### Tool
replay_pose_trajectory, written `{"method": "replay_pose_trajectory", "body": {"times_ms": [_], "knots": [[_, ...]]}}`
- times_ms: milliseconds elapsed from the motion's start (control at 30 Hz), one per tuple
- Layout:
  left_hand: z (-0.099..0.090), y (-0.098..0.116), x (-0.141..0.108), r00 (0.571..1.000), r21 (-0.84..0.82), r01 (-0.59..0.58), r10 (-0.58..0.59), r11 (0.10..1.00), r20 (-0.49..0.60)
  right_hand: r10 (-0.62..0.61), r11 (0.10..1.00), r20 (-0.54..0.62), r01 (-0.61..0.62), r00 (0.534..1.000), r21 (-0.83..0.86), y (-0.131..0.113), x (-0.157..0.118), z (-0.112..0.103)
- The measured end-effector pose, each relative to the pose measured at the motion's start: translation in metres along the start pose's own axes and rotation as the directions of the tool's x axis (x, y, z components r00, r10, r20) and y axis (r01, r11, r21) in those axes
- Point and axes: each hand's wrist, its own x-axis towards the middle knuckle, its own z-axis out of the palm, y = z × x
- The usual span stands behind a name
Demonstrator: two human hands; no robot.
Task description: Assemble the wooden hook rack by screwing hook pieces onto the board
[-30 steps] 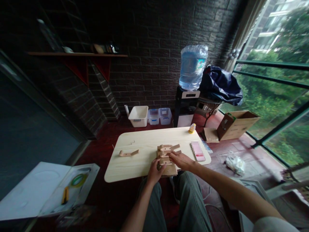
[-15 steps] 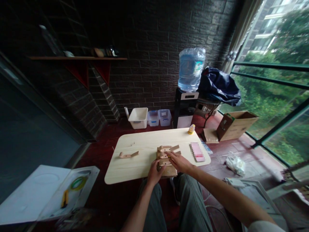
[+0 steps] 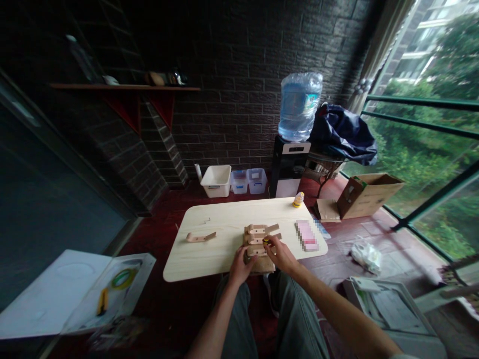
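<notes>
- Left hand (image 3: 241, 267): fingers curled at the near left corner of the brown rectangular wooden block (image 3: 264, 266), thumb toward the nearest hooked piece; grip closed on the block, hidden fingertips not readable.
- Right hand (image 3: 281, 255): thumb and fingertips pinched together on a small yellow-and-black object (image 3: 266, 242), held over the hooked pieces; its lower end and exact contact cannot be made out.
- Block position: near edge of the pale wood-grained table with rounded corners (image 3: 220, 259), right of the table's middle, in front of the person's knees.
- On the block: three light-brown wooden hooked pieces (image 3: 257, 229), side by side in rows running left to right; small dark holes visible. Flat angled ends of the farther two stick out past the block on the right; right end of the nearest is partly covered by the right hand.
- Loose light-brown wooden hooked piece (image 3: 201, 238): lies on the table, left of the block and well apart from it, curled end to the left, angled flat end to the right.
- Small thin metallic-looking items (image 3: 206, 221): on the table beyond the loose piece; too small to identify.
- Pink blurred-out rectangular object (image 3: 307, 235): table's right side, near the right hand.
- Small clear-and-yellow container (image 3: 298, 200): upright at the far right corner of the table.
</notes>
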Motion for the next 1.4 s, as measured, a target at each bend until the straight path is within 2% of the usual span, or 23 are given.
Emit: {"method": "replay_pose_trajectory", "body": {"times_ms": [200, 400, 667, 1000, 1133, 1300, 1400], "knots": [[0.001, -0.001, 0.0, 1.0, -0.034, 0.001, 0.0, 0.999, 0.012, 0.027, 1.0, -0.035, -0.026, 0.999, 0.006, 0.004, -0.002, 0.001], [-0.001, 0.001, -0.001, 1.0, -0.041, 0.018, -0.018, 0.999, -0.007, -0.013, 1.0, -0.056, 0.013, 0.998, -0.001, 0.004, -0.002, 0.003], [-0.003, 0.005, -0.002, 0.999, -0.024, 0.039, -0.038, 0.999, 0.024, 0.041, 0.999, -0.023, -0.041, 0.999, -0.009, 0.005, -0.001, -0.003], [-0.002, 0.002, -0.001, 0.999, -0.008, 0.028, -0.028, 1.0, 0.029, -0.028, 0.999, -0.044, 0.029, 0.999, 0.027, 0.008, 0.002, 0.007], [-0.001, 0.002, -0.002, 0.999, -0.011, 0.017, -0.017, 1.0, 0.03, -0.028, 1.0, -0.095, 0.027, 0.995, -0.01, 0.011, 0.0, 0.011], [-0.002, 0.004, -0.002, 0.999, -0.005, 0.03, -0.03, 1.0, 0.012, -0.04, 0.999, -0.077, 0.037, 0.996, -0.035, 0.01, -0.003, 0.01], [-0.001, 0.004, -0.003, 1.0, -0.024, 0.025, -0.025, 0.999, 0.013, -0.006, 1.0, -0.067, 0.005, 0.998, -0.02, 0.008, -0.003, 0.007]]}}
